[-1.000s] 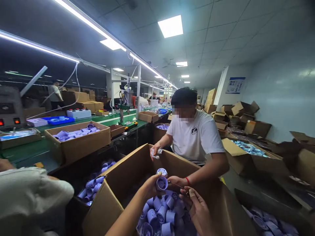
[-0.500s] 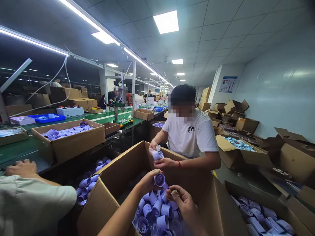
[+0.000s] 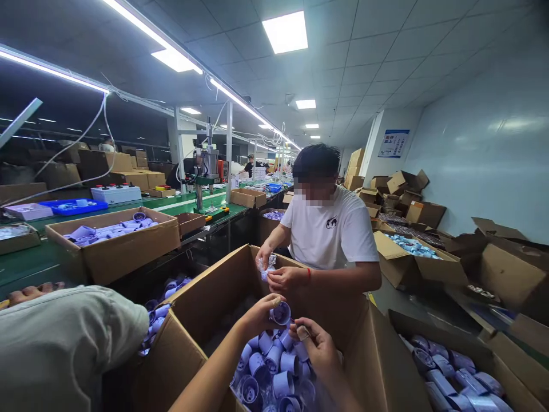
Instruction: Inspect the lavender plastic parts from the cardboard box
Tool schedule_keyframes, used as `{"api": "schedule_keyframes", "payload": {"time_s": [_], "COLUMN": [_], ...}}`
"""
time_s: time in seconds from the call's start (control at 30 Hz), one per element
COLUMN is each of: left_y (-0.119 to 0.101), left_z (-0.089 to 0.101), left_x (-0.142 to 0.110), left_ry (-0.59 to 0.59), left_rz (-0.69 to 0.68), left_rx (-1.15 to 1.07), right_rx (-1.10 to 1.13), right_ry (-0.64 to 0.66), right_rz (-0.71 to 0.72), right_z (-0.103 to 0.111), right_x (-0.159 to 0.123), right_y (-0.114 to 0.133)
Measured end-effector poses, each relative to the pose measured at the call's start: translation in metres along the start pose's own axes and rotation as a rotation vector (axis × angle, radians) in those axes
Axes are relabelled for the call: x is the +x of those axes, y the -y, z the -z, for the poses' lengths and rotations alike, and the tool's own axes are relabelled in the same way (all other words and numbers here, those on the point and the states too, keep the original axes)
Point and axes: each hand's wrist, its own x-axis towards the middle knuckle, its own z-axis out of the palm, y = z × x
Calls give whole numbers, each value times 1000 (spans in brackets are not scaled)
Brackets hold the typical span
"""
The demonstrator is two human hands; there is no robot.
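Observation:
My left hand is closed round a purple plastic cup-shaped part, its open end turned toward me. Just to the right, my right hand pinches finger and thumb together beside the part's rim; a small dark thing may be between the tips, but I cannot make it out. Pale tape or a cover wraps a digit on each hand. Below both hands, many similar purple parts lie in a pile with clear plastic film, inside a large cardboard box.
Across the box a co-worker in a white shirt handles a part in clear film. A grey-green sleeve reaches in at left. Cartons of purple parts stand left and right. A press stands on the green bench.
The co-worker's hands have shifted over the wrapped part, which is now more covered. The sleeve at left has moved right and nearer. My hands keep nearly the same pose.

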Motion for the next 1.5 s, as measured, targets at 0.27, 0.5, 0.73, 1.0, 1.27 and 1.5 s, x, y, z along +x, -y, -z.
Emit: {"api": "schedule_keyframes", "payload": {"time_s": [0.27, 0.5, 0.73, 1.0, 1.27, 1.5], "left_y": [7, 16, 26, 36, 32, 28], "left_z": [-1, -5, -10, -10, -22, -27], "left_x": [1, 3, 1, 4, -1, -3], "left_ry": [117, -15, -89, -83, -131, -111], "left_rz": [-47, -313, -459, -707, -777, -708], "left_rx": [21, 549, 972, 1082, 1274, 1327], "right_rx": [-26, 164, 139, -381, -403, -252], "right_ry": [-12, -95, -100, -232, -222, -156], "right_rz": [20, -85, -69, 249, 246, 74], "right_z": [-3, -1, -2, -4, -3, -5], "right_x": [-2, 6, 5, -2, -7, -7], "right_y": [8, 4, -2, -1, 3, 5]}}
